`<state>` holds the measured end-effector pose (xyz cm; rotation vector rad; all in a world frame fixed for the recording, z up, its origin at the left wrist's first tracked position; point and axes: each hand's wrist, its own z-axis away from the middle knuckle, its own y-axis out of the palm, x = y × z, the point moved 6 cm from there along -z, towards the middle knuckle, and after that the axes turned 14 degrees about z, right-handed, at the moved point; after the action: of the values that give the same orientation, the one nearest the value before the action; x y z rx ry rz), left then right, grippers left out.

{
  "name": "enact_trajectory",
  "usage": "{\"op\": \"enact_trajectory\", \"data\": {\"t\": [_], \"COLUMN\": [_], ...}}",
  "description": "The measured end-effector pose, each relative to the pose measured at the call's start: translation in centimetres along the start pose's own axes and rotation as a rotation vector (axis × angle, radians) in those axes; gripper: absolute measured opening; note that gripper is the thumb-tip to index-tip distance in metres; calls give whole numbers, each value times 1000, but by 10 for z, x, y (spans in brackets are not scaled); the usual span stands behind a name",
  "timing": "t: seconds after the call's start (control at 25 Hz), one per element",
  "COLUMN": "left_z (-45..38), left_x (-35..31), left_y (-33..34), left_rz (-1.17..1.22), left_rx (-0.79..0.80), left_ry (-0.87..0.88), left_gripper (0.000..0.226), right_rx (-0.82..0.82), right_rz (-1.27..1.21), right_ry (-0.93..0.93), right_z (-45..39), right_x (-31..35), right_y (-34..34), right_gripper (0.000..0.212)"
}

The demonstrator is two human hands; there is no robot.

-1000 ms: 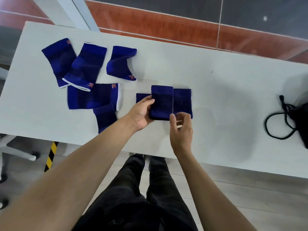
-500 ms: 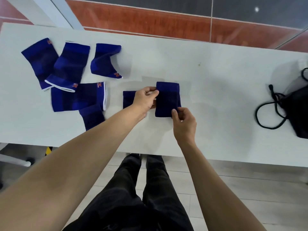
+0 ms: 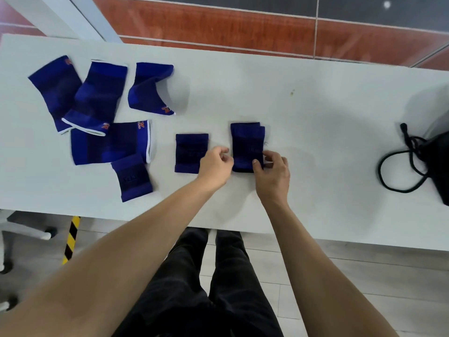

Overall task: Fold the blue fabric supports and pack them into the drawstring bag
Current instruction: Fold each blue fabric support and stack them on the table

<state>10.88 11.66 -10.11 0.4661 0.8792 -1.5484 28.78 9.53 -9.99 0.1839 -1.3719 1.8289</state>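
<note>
White rectangular table (image 3: 315, 142) stands on a floor of grey and rust-red tiles (image 3: 218, 23); a person in black trousers (image 3: 206, 288) stands at its near edge, both bare forearms reaching over it. Near centre lies a dark blue fabric support folded into a narrow upright stack (image 3: 247, 144), its layers slightly offset at the top. Right hand (image 3: 273, 175) rests at the stack's lower right corner, thumb pressed on the top layer and fingers curled at its edge, pinching it. Left hand (image 3: 215, 165) sits just left of the stack, fingers loosely curled, gripping nothing; it overlaps the near right corner of a second folded dark blue square support (image 3: 190, 152). A third folded blue piece (image 3: 132, 177) lies tilted further left, near the front edge. Behind it, four unfolded blue supports with white trim and orange logos (image 3: 97, 98) lie overlapping in a loose cluster at far left. Black drawstring bag (image 3: 439, 161) sits at the right edge, partly out of view, well apart from the supports, its black cord (image 3: 398, 171) looped on the tabletop.
</note>
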Motion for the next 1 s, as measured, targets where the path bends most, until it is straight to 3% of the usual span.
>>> {"op": "enact_trajectory", "data": {"t": [0.16, 0.52, 1.0], "left_z": [6, 14, 13], "left_x": [6, 0, 10], "left_y": [7, -5, -18], "left_rz": [-71, -39, -15], "left_rx": [48, -18, -25], "left_ry": [88, 209, 147], "left_gripper": [43, 44, 39], "right_rx": [63, -18, -2], "right_rz": [-22, -51, -45], "right_ry": [21, -57, 111], "right_z": [0, -11, -22], "right_x": [3, 24, 18], "right_y": [3, -7, -9], "right_gripper": [41, 6, 16]}}
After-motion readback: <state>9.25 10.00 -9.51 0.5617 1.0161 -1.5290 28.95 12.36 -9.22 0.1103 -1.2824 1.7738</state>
